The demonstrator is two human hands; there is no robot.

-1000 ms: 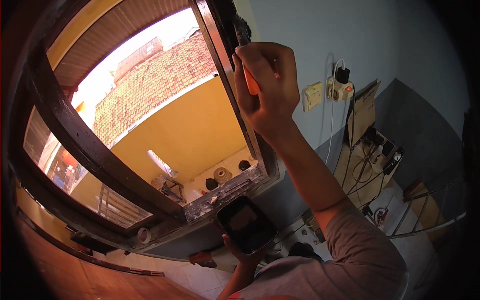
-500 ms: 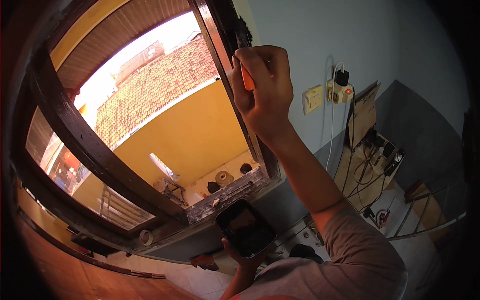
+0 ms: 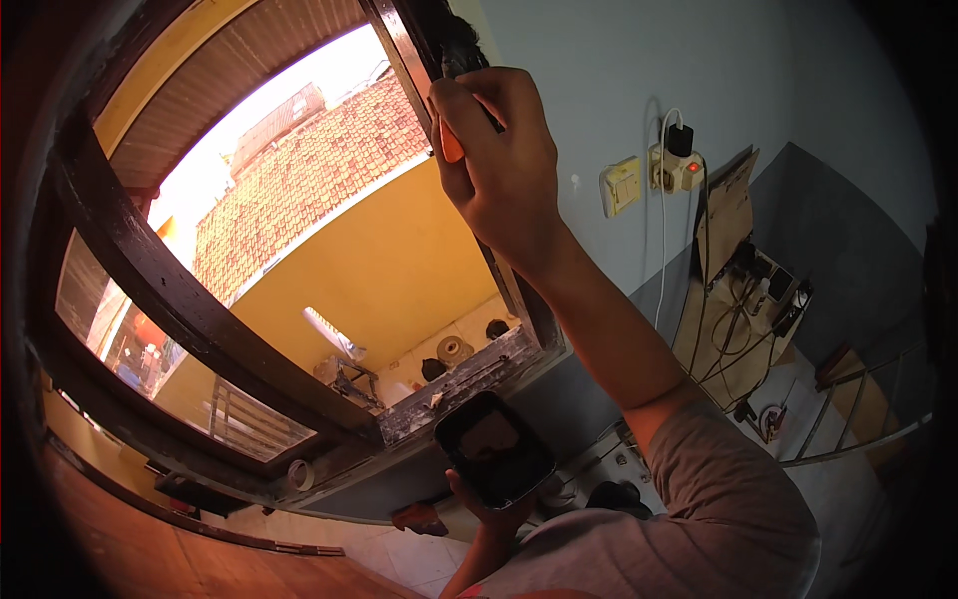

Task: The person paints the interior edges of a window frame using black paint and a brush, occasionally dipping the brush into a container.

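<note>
From the person's head, the left of two side-by-side fisheye cameras looks down and outward over the sill (image 3: 464,384), past its inner edge. It sits near enough for the right hand (image 3: 507,180) to loom large, yet reaches a tiled roof (image 3: 309,170) outdoors and the indoor floor (image 3: 409,554); the window frame (image 3: 200,309) bends toward the dark rim.

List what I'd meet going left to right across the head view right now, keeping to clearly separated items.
Pale ring-shaped roll → black rounded-rectangular tray in the left hand → cream square wall switch → black block-shaped plug → grey metal rail.
</note>
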